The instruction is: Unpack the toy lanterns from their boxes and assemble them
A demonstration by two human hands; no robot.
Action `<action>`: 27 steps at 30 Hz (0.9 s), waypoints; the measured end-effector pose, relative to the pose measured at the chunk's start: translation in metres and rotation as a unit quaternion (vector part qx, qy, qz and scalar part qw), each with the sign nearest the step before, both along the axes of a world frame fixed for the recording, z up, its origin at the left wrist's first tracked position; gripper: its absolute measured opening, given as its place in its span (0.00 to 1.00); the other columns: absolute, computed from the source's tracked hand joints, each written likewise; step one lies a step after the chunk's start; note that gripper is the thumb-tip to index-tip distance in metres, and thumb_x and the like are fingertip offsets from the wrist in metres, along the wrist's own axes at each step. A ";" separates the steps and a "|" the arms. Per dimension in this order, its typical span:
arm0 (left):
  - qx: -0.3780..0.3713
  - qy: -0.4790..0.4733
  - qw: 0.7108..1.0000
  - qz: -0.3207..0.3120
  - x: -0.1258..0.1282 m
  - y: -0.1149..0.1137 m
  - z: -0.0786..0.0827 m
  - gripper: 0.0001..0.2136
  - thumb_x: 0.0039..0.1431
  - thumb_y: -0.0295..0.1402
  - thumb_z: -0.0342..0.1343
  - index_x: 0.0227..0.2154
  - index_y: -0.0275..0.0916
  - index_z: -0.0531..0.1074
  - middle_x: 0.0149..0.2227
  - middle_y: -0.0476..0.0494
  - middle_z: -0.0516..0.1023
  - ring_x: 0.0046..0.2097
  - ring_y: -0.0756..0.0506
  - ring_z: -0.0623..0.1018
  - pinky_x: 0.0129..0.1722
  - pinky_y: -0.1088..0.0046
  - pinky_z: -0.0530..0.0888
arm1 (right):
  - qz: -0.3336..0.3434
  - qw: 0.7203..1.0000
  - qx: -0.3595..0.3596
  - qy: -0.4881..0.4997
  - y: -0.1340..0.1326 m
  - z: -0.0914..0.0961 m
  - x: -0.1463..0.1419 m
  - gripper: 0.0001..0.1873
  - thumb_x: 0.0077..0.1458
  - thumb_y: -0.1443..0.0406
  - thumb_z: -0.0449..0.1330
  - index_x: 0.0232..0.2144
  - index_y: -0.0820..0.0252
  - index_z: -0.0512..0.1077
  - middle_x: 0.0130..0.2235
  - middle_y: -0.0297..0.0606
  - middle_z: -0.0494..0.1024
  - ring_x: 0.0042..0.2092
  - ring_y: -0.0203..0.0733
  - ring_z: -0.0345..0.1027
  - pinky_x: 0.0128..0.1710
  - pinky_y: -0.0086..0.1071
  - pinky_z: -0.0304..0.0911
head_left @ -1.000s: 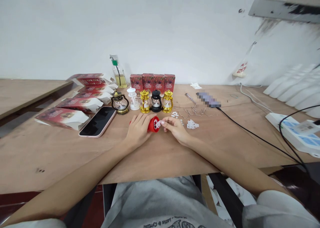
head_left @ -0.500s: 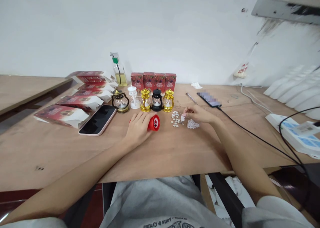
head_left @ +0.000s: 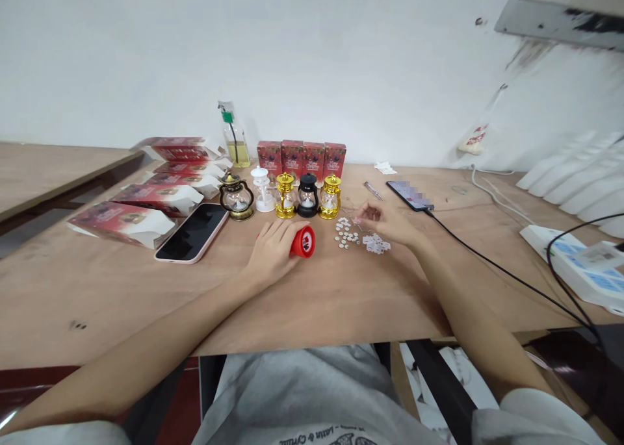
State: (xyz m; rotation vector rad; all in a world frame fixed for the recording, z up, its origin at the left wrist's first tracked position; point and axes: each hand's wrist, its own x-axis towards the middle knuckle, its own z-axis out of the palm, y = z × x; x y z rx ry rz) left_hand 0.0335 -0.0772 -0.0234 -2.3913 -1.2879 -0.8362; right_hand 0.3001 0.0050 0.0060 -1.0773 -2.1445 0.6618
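Observation:
My left hand (head_left: 273, 249) is wrapped over a red mini lantern (head_left: 303, 242) lying on its side on the table, its round base turned to the right with dark and white parts inside. To the right, my right hand (head_left: 387, 224) hovers low with its fingers bent together at the tips; what they pinch, if anything, is too small to make out. Below and left of those fingertips lie several coin cells (head_left: 343, 236). A little pile of small white plastic pieces (head_left: 376, 243) sits just under my right hand.
Behind stand several mini lanterns, including a gold one (head_left: 330, 198), before red boxes (head_left: 312, 159). Left are open red cartons (head_left: 121, 223), a pink-edged phone (head_left: 192, 234) and a bottle (head_left: 236, 143). Right are a screwdriver (head_left: 373, 190), a cabled phone (head_left: 408, 195) and a power strip (head_left: 575, 263).
The white piece between my right fingertips no longer shows there, and the right hand has shifted slightly with its fingers more curled. My left hand still holds the red lantern.

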 end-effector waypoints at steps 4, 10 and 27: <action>-0.006 -0.006 1.000 -0.011 0.001 0.001 -0.002 0.18 0.55 0.30 0.52 0.49 0.36 0.63 0.40 0.40 0.74 0.41 0.41 0.72 0.37 0.67 0.64 | 0.050 0.986 0.130 0.087 -0.033 -0.012 -0.042 0.06 0.54 0.62 0.59 0.30 0.59 0.70 0.30 0.35 0.73 0.29 0.34 0.63 0.30 0.30 0.60; 0.032 -0.005 0.999 -0.036 0.001 0.002 -0.005 0.17 0.58 0.37 0.52 0.48 0.35 0.64 0.38 0.40 0.74 0.39 0.42 0.72 0.35 0.68 0.62 | 0.105 0.978 0.140 0.115 -0.064 -0.033 -0.075 0.07 0.54 0.62 0.61 0.34 0.58 0.70 0.30 0.34 0.70 0.28 0.34 0.60 0.30 0.30 0.60; 0.075 -0.052 0.993 -0.077 -0.002 0.003 -0.007 0.20 0.60 0.38 0.50 0.52 0.36 0.58 0.41 0.38 0.73 0.41 0.42 0.71 0.36 0.68 0.65 | 0.105 0.952 -0.098 0.271 -0.075 -0.038 -0.087 0.15 0.47 0.57 0.65 0.35 0.57 0.69 0.29 0.30 0.67 0.29 0.33 0.60 0.29 0.28 0.57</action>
